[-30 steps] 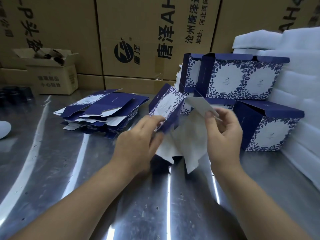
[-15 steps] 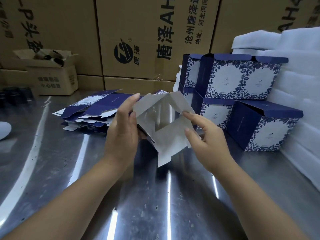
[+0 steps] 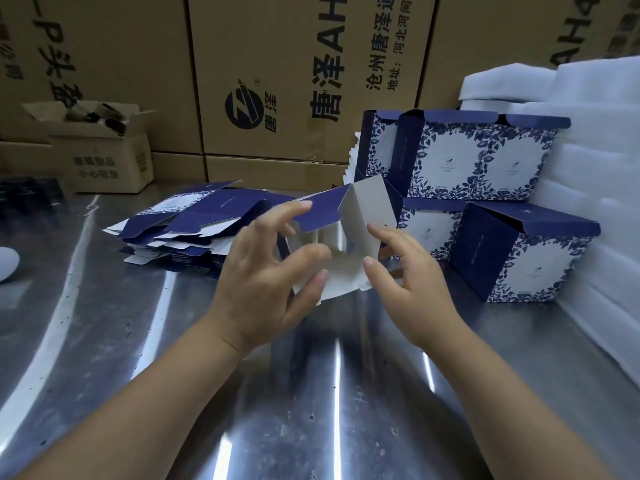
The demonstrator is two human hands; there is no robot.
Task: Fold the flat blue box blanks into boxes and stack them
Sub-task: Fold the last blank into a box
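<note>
Cartons: big brown ones with black print, walled up along the back edge.
Surface: shiny metal with streaks of glare; it carries everything else.
Foam: white sheets piled high on the right, just beside the boxes.
Boxes: folded, blue with a white floral panel, in two tiers at the back right; one lower box stands nearer and further right, touching the foam.
Pile: flat blue-and-white sheets, loosely stacked and fanned, back left of the hands.
Small carton: brown, flaps open, at the far left against the cartons; dark items inside, too small to tell.
Blank: half folded, held above the surface between both hands at centre, in front of the boxes; white inside faces the camera, one blue flap juts left.
Left hand: fingers curled, gripping the blank; forefinger on the blue flap, thumb on the white inside.
Right hand: pinches the blank's upright white panel, thumb and forefinger in front, other fingers behind.
</note>
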